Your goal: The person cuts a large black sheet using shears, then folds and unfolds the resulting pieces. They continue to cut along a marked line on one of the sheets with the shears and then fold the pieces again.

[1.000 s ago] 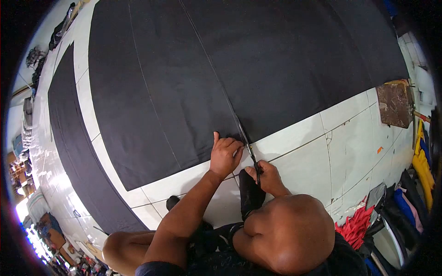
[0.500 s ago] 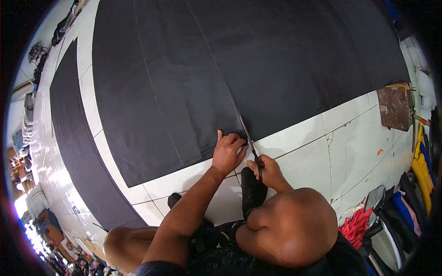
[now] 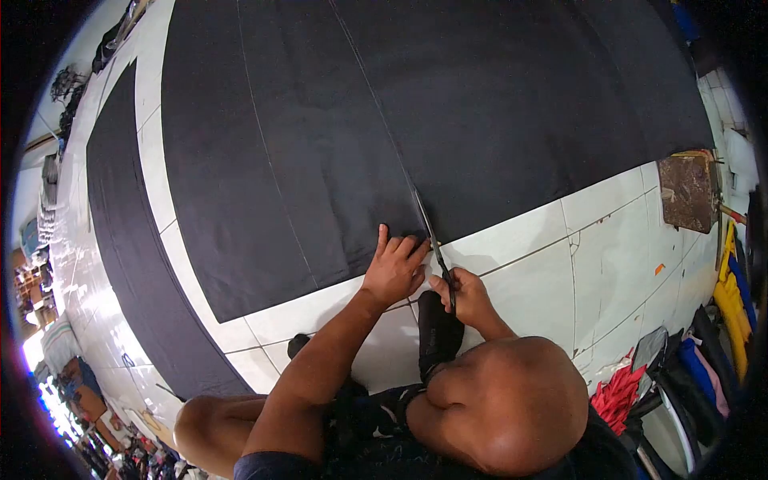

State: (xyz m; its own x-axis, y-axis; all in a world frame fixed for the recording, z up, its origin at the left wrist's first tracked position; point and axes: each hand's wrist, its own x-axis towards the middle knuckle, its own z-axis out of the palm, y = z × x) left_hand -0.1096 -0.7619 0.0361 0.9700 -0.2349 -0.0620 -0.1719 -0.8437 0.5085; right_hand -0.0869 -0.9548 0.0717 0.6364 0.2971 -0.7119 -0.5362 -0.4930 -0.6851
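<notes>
A large dark cloth (image 3: pixel 496 104) lies flat on the white tiled floor, with pale lines drawn along it. My right hand (image 3: pixel 472 300) is closed round the handles of a pair of scissors (image 3: pixel 432 232), just off the cloth's near edge. The blades point up and away from me, in line with one pale line at that edge. My left hand (image 3: pixel 395 268) rests on the cloth's edge to the left of the blades, its fingers spread and the forefinger side close to the scissors. Nothing shows held in it.
A separate long dark strip of cloth (image 3: pixel 152 240) lies at the left. On the right stand a worn brown block (image 3: pixel 688 192) and piled fabrics, with red cloth (image 3: pixel 618 392) and yellow cloth (image 3: pixel 730 304). My bare knees are close below my hands.
My left hand's fingers have spread slightly and shifted a little on the cloth's edge. The scissors and my right hand have hardly moved. The view has shifted slightly.
</notes>
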